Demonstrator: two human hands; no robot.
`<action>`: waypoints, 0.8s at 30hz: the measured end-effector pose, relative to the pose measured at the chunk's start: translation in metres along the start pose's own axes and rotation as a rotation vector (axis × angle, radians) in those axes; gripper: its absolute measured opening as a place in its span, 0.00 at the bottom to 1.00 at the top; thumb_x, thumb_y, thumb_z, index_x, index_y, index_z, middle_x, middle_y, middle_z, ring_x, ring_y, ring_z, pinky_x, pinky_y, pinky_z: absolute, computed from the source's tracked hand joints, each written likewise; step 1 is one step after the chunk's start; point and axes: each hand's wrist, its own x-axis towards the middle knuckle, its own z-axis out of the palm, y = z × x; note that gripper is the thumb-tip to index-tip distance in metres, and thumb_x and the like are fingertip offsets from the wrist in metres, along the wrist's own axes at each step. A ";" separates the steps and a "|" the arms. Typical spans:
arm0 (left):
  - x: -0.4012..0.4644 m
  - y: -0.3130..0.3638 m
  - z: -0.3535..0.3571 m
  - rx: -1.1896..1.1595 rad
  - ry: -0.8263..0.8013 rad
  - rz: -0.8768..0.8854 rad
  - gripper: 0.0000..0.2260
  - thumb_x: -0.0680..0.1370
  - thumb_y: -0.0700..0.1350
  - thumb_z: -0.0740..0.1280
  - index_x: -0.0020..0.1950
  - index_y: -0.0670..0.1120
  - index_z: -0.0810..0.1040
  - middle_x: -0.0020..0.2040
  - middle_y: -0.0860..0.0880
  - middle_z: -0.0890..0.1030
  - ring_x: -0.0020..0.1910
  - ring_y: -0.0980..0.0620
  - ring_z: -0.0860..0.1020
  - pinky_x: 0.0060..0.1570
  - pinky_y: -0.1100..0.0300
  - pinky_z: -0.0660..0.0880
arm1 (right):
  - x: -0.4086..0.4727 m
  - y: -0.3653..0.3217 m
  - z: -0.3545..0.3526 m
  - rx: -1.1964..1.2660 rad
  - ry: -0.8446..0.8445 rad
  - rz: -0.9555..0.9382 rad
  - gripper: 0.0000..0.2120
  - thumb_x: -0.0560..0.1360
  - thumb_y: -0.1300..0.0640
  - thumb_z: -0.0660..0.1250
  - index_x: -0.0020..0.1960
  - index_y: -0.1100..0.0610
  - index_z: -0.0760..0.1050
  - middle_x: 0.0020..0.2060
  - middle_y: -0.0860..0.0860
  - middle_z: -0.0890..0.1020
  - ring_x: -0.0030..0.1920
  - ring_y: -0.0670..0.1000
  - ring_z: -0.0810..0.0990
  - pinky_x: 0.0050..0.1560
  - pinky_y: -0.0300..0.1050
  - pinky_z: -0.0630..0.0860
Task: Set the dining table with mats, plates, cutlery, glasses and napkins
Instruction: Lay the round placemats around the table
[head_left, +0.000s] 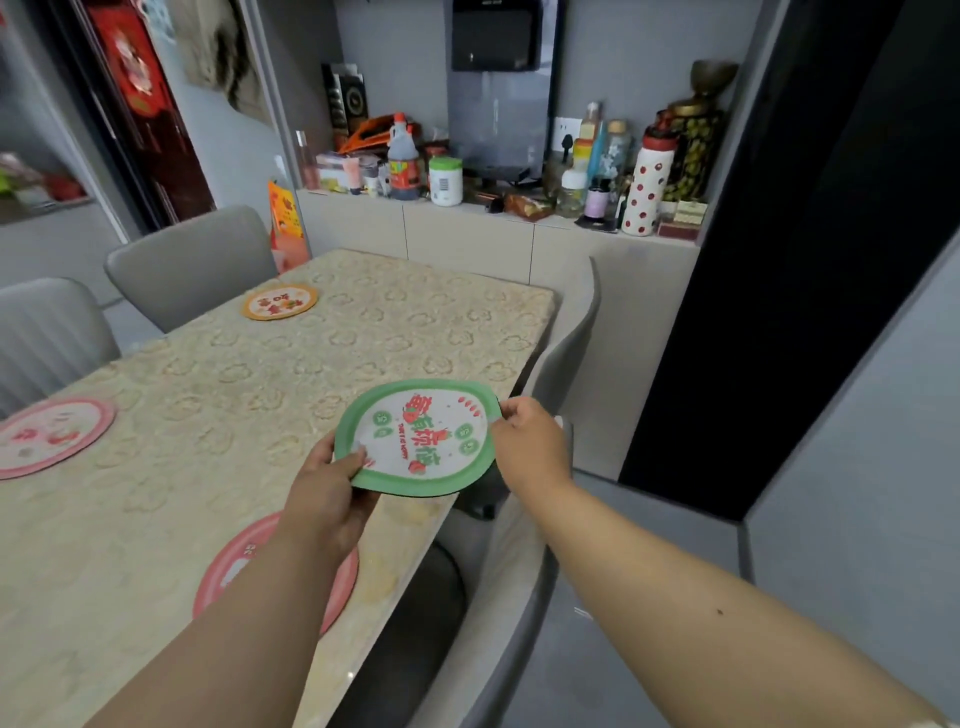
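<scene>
Both of your hands are on the green mat (423, 437): your left hand (324, 496) pinches its near left rim, thumb lying on the printed face, and your right hand (527, 439) pinches the far right rim with curled fingers. You hold the mat tilted over the right edge of the table (363, 343), roughly level with the nearer grey chair (563, 343) on that side (part of the mat overhangs the edge; whether it touches the cloth cannot be told). Under your left forearm a red mat (236, 564) lies flat on the table near the same edge. A pink mat (52, 434) lies at the left edge, and an orange mat (279, 302) sits well apart at the far left corner, in front of another grey chair (192, 262). Beyond the table a pale cabinet (467, 239) carries a crowd of bottles and jars, among them a white flask with red dots (647, 189).
</scene>
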 end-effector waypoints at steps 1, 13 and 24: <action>0.011 0.003 0.006 -0.002 0.002 0.012 0.16 0.81 0.33 0.58 0.68 0.45 0.72 0.52 0.43 0.82 0.45 0.48 0.82 0.32 0.61 0.79 | 0.018 -0.006 -0.002 -0.044 -0.027 0.003 0.10 0.76 0.59 0.58 0.53 0.51 0.75 0.44 0.46 0.80 0.47 0.50 0.77 0.40 0.43 0.72; 0.130 0.008 0.090 0.176 0.057 -0.023 0.19 0.81 0.33 0.57 0.70 0.46 0.71 0.50 0.42 0.81 0.37 0.48 0.78 0.28 0.61 0.77 | 0.226 -0.023 -0.012 -0.196 -0.189 0.014 0.08 0.74 0.64 0.60 0.43 0.52 0.72 0.39 0.46 0.76 0.43 0.50 0.75 0.35 0.39 0.69; 0.262 -0.042 0.172 0.484 0.372 0.079 0.20 0.75 0.28 0.65 0.60 0.46 0.67 0.42 0.42 0.78 0.37 0.48 0.80 0.33 0.56 0.81 | 0.428 0.023 0.021 -0.405 -0.385 -0.018 0.13 0.73 0.69 0.58 0.49 0.52 0.71 0.47 0.50 0.73 0.48 0.53 0.75 0.40 0.42 0.70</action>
